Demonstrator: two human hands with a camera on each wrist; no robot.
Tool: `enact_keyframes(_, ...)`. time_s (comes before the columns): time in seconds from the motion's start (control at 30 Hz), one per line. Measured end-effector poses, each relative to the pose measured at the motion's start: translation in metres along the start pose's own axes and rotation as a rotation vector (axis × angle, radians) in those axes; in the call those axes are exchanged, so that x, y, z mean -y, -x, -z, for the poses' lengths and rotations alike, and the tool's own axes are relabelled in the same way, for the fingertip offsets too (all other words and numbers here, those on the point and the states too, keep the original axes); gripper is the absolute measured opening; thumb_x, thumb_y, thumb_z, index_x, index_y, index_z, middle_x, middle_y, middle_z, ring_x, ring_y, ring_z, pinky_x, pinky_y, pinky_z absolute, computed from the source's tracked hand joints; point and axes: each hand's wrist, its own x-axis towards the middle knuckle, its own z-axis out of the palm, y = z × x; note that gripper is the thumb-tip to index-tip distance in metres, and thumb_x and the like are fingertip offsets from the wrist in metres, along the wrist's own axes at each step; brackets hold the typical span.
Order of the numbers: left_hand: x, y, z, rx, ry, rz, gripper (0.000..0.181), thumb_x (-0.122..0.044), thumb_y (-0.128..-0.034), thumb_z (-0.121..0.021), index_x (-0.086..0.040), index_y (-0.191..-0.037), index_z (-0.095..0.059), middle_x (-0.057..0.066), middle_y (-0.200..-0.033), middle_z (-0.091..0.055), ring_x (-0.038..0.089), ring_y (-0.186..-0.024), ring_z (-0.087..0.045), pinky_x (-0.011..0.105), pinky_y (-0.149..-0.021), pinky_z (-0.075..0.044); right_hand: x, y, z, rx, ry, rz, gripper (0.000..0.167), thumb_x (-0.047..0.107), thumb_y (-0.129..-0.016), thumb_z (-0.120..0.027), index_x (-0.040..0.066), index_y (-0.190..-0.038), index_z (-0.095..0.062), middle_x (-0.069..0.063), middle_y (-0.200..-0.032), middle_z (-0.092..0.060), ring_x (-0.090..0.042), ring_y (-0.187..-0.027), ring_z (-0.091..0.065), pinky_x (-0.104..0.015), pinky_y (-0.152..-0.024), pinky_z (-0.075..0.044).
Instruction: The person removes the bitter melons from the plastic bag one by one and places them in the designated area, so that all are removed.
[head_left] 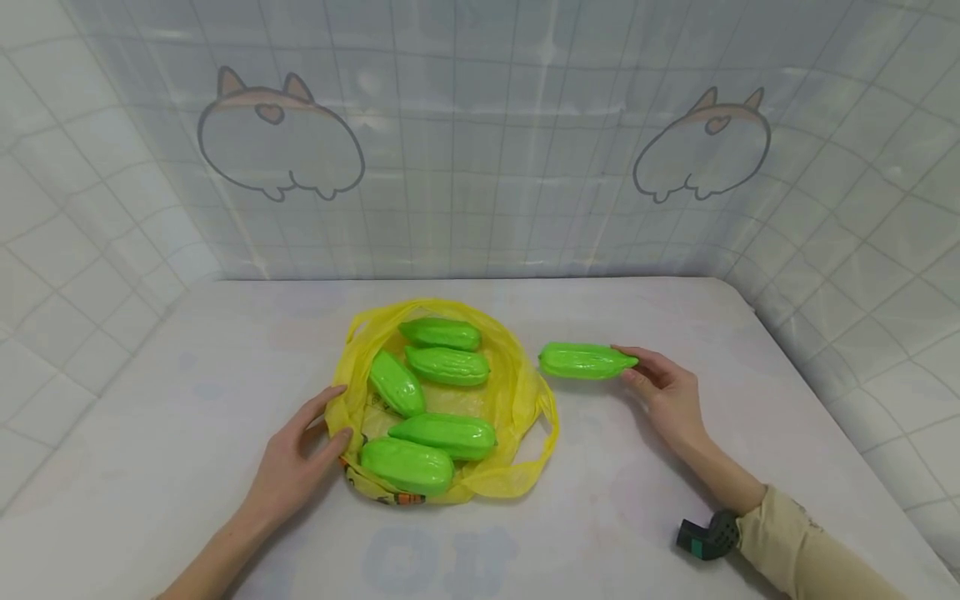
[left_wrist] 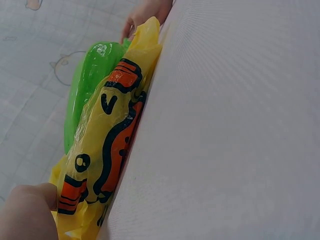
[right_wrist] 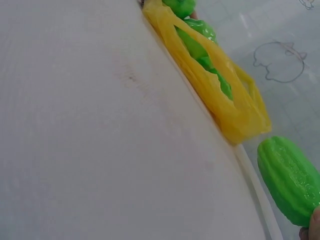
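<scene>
An opened yellow plastic bag (head_left: 517,375) lies on the table with several green, glossy, elongated vegetable-like objects (head_left: 407,465) inside it. The left hand (head_left: 288,471) is at the bag's left edge, thumb and fingers on the yellow plastic; in the left wrist view part of that hand (left_wrist: 30,212) touches the printed side of the bag (left_wrist: 107,135). To the right of the bag, the right hand (head_left: 671,400) pinches another green object (head_left: 585,361) by its pointed right end. The right wrist view shows this ribbed object (right_wrist: 290,180) apart from the bag (right_wrist: 220,105).
A white table (head_left: 630,500) carries the bag. Behind it stands a tiled-pattern curtain (head_left: 480,167) with animal outlines, and similar sheets rise at the left and right. A black device (head_left: 708,536) is at the right wrist, by a beige sleeve (head_left: 806,546).
</scene>
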Motion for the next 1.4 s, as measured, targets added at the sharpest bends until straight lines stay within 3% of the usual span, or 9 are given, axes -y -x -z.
enact_keyframes(0.27, -0.001, 0.0, 0.001, 0.009, 0.01, 0.009, 0.056, -0.024, -0.0992, -0.064, -0.027, -0.151, -0.043, 0.012, -0.155, -0.043, 0.041, -0.133, -0.051, -0.003, -0.097, -0.032, -0.006, -0.009, 0.01, 0.011, 0.063, 0.007, 0.034, 0.005, -0.094, -0.067, 0.005, -0.128, -0.066, -0.015, -0.127, -0.068, 0.005, -0.105, -0.063, -0.008, -0.085, -0.053)
enact_keyframes(0.5, -0.001, 0.001, 0.0, 0.006, 0.013, 0.007, 0.056, -0.023, -0.0994, -0.063, -0.026, -0.152, -0.042, 0.014, -0.154, -0.043, 0.043, -0.131, -0.052, -0.004, -0.097, -0.032, -0.012, -0.016, 0.017, 0.024, 0.105, -0.049, 0.033, 0.009, -0.097, -0.065, 0.006, -0.13, -0.065, -0.015, -0.13, -0.067, 0.009, -0.108, -0.059, -0.007, -0.086, -0.052)
enact_keyframes(0.8, -0.002, 0.001, -0.001, 0.004, 0.004, 0.0, 0.057, -0.023, -0.0994, -0.063, -0.027, -0.152, -0.042, 0.015, -0.153, -0.045, 0.041, -0.131, -0.052, -0.003, -0.098, -0.032, -0.017, -0.017, 0.019, 0.044, 0.097, -0.112, 0.033, 0.012, -0.099, -0.063, 0.008, -0.132, -0.063, -0.014, -0.133, -0.066, 0.008, -0.111, -0.059, -0.006, -0.087, -0.051)
enact_keyframes(1.07, -0.002, 0.0, 0.0, 0.006, 0.003, -0.006, 0.057, -0.023, -0.0995, -0.063, -0.027, -0.152, -0.041, 0.016, -0.153, -0.045, 0.042, -0.131, -0.052, -0.004, -0.097, -0.032, -0.015, -0.017, 0.019, 0.09, 0.108, -0.093, 0.039, 0.019, -0.1, -0.062, 0.009, -0.138, -0.058, -0.01, -0.139, -0.061, 0.0, -0.123, -0.057, -0.005, -0.095, -0.046)
enact_keyframes(1.4, -0.002, 0.0, 0.0, 0.007, -0.001, -0.005, 0.057, -0.023, -0.0995, -0.063, -0.026, -0.152, -0.041, 0.017, -0.153, -0.045, 0.043, -0.131, -0.052, -0.004, -0.098, -0.031, -0.013, -0.016, 0.019, 0.136, 0.071, -0.135, 0.048, 0.02, -0.094, -0.072, 0.006, -0.137, -0.058, -0.015, -0.137, -0.061, -0.002, -0.117, -0.06, -0.006, -0.094, -0.048)
